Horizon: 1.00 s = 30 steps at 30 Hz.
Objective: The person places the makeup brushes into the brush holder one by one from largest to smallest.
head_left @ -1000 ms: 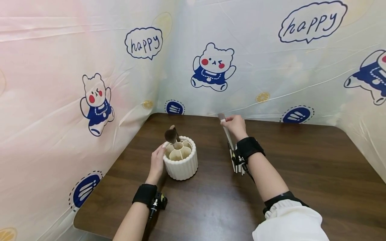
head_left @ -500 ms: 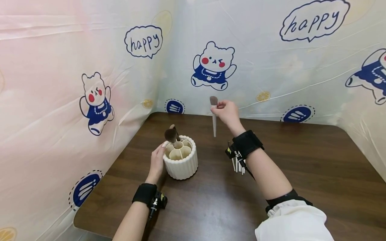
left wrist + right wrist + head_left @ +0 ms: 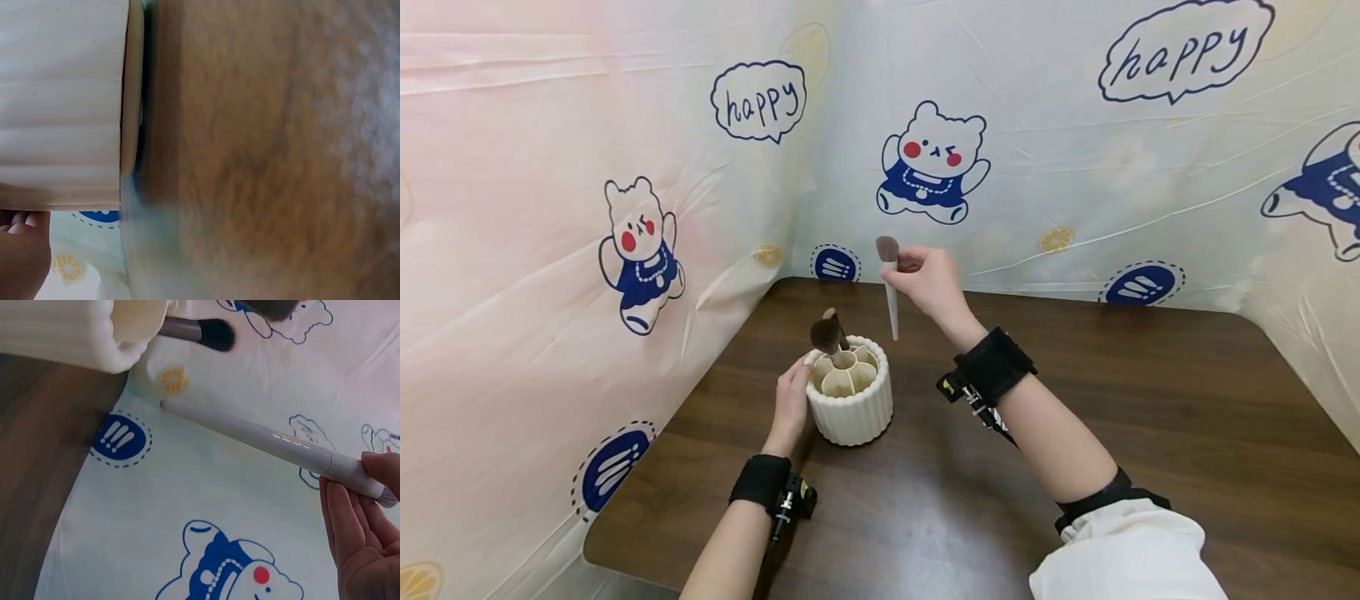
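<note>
My right hand (image 3: 931, 279) pinches a makeup brush (image 3: 891, 302) just below its grey-brown bristles, the pale handle pointing down. The brush is in the air behind and to the right of a white ribbed brush holder (image 3: 852, 417). In the right wrist view, thumb and fingertips grip the brush (image 3: 250, 434) at its bristle end, and the handle tip is near the holder's rim. My left hand (image 3: 792, 400) holds the holder's left side with its fingers against the wall. Dark-bristled brushes (image 3: 825, 336) stand in the holder's rear left compartments; its front compartments hold nothing visible.
The holder stands on a brown wooden table (image 3: 1150, 400). Printed sheets (image 3: 1037, 167) with bears and lettering hang along the table's back and sides. Several loose brushes lying on the table are mostly hidden behind my right wrist strap (image 3: 994, 367).
My right hand has lifted the brush from the loose brushes, turned it more upright, and carried it left toward the holder. My left hand has stayed at the holder.
</note>
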### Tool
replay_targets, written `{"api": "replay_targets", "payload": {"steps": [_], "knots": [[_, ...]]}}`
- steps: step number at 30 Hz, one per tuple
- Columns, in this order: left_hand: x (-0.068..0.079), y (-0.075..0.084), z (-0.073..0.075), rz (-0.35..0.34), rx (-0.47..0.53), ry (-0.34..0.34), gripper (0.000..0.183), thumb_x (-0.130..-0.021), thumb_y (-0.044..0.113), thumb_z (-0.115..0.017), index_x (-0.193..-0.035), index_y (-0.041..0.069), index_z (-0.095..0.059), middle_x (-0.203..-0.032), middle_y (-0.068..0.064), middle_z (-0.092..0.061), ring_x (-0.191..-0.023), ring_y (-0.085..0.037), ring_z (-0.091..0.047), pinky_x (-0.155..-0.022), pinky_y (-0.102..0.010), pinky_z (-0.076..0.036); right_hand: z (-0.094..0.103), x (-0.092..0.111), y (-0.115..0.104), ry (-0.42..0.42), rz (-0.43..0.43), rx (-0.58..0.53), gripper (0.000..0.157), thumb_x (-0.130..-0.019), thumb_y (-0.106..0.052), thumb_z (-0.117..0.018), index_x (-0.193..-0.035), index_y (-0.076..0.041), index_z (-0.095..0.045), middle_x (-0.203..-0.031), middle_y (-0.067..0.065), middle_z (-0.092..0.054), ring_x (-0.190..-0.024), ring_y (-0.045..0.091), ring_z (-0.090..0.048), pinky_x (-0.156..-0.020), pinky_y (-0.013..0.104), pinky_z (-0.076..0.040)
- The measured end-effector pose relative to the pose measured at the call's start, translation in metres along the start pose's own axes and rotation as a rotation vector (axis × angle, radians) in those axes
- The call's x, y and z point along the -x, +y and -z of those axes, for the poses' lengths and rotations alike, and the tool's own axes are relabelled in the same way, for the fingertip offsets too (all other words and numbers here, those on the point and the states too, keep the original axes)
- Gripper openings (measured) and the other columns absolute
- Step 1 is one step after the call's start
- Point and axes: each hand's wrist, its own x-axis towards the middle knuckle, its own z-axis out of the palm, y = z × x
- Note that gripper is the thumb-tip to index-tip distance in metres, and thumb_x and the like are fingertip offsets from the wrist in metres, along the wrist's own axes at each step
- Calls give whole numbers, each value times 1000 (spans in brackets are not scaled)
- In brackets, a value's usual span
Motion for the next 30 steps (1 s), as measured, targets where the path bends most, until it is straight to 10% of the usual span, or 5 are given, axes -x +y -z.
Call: {"api": "replay_targets", "payload": {"steps": [30], "knots": [[-1,5,0,95,-10,-30,48,-100,22,-35,-139,-3,-45,-146,-21,-43,-138,-33,-38,-117,-46,-28,-48,18,20,-106,-85,84,17,-84,-17,-70,-94,-3,-72,-87,12,-74,-80,20,-68,-69,25,-52]]}}
